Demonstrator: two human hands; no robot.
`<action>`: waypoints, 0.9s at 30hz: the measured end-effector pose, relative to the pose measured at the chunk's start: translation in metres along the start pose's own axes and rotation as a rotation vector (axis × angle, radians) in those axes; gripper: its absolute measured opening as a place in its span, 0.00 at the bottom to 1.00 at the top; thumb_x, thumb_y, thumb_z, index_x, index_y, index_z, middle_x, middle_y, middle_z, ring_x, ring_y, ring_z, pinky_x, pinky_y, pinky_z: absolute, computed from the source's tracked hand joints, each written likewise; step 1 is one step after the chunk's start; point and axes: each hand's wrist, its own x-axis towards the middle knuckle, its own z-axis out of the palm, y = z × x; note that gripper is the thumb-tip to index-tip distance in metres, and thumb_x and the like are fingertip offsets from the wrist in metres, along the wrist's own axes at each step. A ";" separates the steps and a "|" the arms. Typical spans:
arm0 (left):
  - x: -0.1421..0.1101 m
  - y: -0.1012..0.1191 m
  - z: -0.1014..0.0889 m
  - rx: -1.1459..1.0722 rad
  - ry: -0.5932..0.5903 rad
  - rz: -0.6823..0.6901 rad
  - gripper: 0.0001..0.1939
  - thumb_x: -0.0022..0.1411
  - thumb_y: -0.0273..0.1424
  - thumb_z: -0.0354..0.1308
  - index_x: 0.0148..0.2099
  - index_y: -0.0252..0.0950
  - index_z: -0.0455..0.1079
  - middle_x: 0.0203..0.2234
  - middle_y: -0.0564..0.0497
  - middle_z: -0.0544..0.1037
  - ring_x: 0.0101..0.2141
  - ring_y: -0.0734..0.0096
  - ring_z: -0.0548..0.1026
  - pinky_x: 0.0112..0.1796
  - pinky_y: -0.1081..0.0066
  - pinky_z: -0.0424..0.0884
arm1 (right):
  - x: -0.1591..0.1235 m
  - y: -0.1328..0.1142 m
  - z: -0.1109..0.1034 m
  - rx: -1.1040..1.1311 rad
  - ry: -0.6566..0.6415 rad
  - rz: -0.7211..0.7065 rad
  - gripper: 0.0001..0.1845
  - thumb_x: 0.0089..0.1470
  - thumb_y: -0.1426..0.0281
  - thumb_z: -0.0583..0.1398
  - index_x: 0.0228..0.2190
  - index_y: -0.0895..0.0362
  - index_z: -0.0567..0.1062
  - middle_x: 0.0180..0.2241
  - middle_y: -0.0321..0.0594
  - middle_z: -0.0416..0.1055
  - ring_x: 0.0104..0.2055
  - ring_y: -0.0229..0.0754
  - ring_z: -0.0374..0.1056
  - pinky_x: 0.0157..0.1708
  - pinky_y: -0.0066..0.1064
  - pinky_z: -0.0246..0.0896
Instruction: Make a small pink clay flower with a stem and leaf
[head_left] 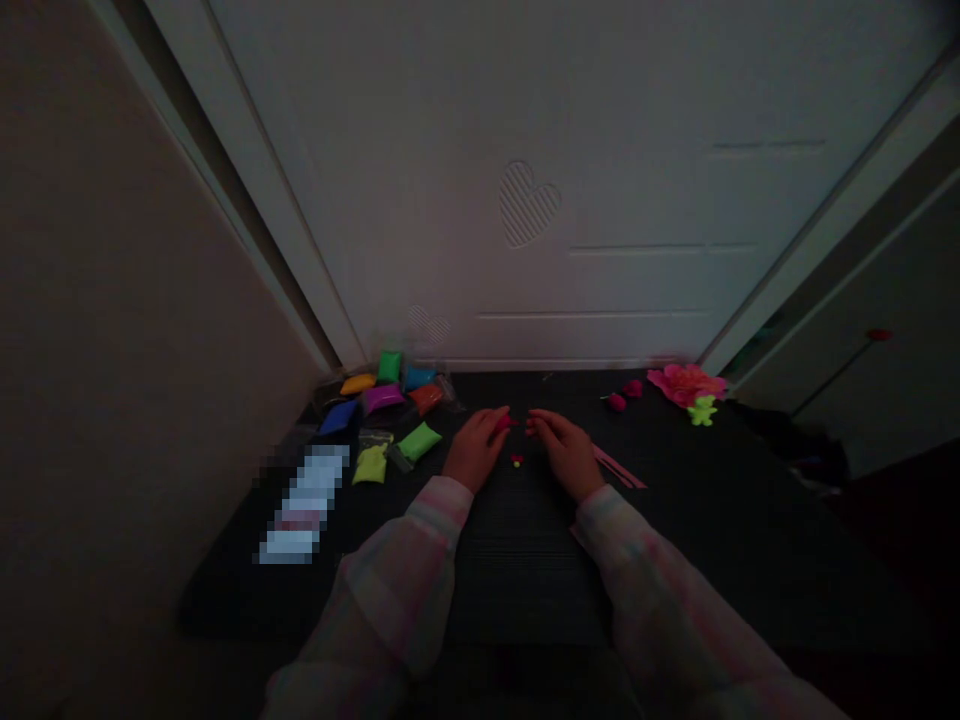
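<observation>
My left hand (475,446) is closed, pinching a small piece of pinkish-red modelling clay (504,424) between thumb and fingers. Facing it a short way to the right, my right hand (561,446) has its fingertips drawn together; whether a tiny bit sits between them is too dark to tell. On the dark table between the hands lies a tiny red and yellow piece (517,461). Flat pink strips (619,468), perhaps modelling tools, stick out beside my right hand, which partly covers them.
Several bags of coloured clay, including a purple one (383,398) and a light green one (418,442), lie to the left. A blurred pale rectangle (304,505) is nearer. Back right are dark pink lumps (616,402), a pink flower shape (686,384) and a yellow-green figure (703,410).
</observation>
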 end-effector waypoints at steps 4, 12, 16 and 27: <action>-0.001 0.001 0.001 0.017 -0.015 0.036 0.14 0.57 0.27 0.49 0.47 0.35 0.64 0.40 0.46 0.71 0.42 0.70 0.70 0.44 0.67 0.68 | -0.004 -0.003 0.002 -0.072 -0.060 -0.032 0.13 0.44 0.62 0.57 0.32 0.54 0.73 0.30 0.39 0.73 0.32 0.40 0.68 0.35 0.35 0.62; -0.002 0.005 0.004 0.052 -0.053 0.079 0.14 0.58 0.28 0.48 0.47 0.36 0.65 0.39 0.46 0.71 0.42 0.70 0.69 0.44 0.68 0.68 | -0.006 -0.012 0.003 -0.060 -0.035 -0.034 0.08 0.41 0.64 0.59 0.24 0.55 0.74 0.24 0.36 0.71 0.28 0.39 0.66 0.32 0.33 0.60; -0.001 -0.002 0.003 0.087 -0.031 0.011 0.14 0.58 0.27 0.48 0.47 0.34 0.65 0.39 0.45 0.71 0.41 0.69 0.69 0.44 0.68 0.68 | 0.001 -0.015 -0.010 0.067 0.105 0.029 0.13 0.42 0.60 0.58 0.28 0.57 0.71 0.26 0.38 0.71 0.28 0.39 0.67 0.30 0.33 0.62; 0.007 -0.001 0.010 0.224 -0.120 -0.085 0.17 0.55 0.27 0.51 0.48 0.30 0.61 0.35 0.43 0.72 0.38 0.62 0.70 0.39 0.62 0.68 | 0.004 0.002 -0.001 0.350 0.016 0.194 0.15 0.39 0.61 0.60 0.30 0.57 0.70 0.25 0.38 0.72 0.26 0.37 0.68 0.31 0.35 0.66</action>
